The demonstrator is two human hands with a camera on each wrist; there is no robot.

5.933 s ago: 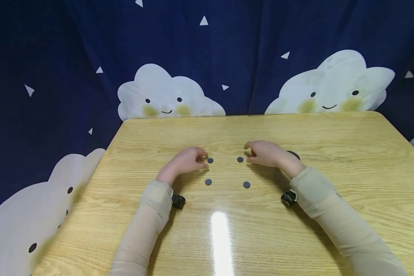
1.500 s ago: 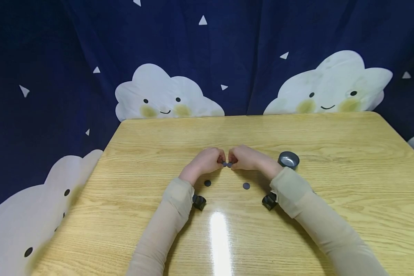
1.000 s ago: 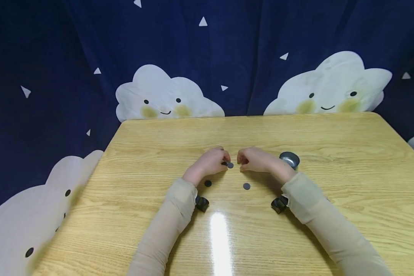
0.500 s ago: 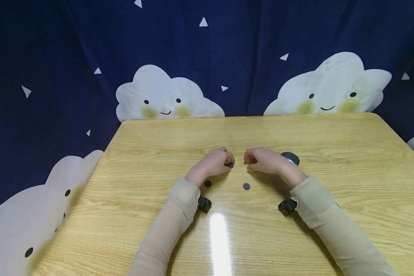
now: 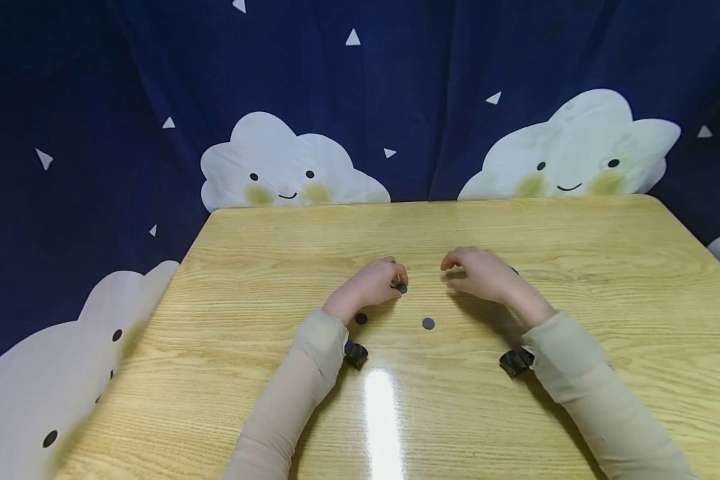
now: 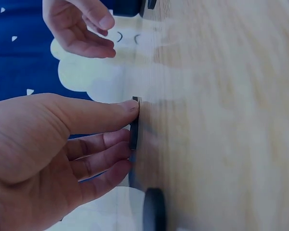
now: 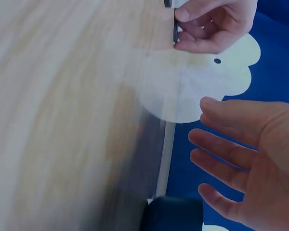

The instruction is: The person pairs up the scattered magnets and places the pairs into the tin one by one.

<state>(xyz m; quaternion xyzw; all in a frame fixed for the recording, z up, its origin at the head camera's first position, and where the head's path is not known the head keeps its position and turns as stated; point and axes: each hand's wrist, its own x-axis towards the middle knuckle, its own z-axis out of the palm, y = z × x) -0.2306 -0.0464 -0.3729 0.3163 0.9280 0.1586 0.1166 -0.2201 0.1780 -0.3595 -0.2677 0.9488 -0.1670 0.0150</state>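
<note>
My left hand point(image 5: 372, 281) pinches a small flat dark disc point(image 5: 403, 289) near the table's middle. In the left wrist view, thumb and fingertips sit at opposite ends of that disc point(image 6: 134, 126), close against the tabletop; its far side is partly hidden by the fingers in the head view. To the right, my right hand point(image 5: 480, 273) is raised over the table, fingers spread and bent loosely, holding nothing in the right wrist view point(image 7: 245, 159). Two more dark discs, a left one point(image 5: 361, 319) and a right one point(image 5: 429, 323), lie flat nearer the front.
A dark round metal bowl point(image 5: 514, 270) stands behind the right hand, mostly hidden by it; its dark side point(image 7: 173, 214) shows in the right wrist view. The wooden table point(image 5: 312, 233) ends at a blue curtain point(image 5: 420, 100) with cloud prints.
The two back discs were brought together between both hands. Then the right hand let go and moved right, now covering most of the bowl. The left hand stays at the discs, slightly further right.
</note>
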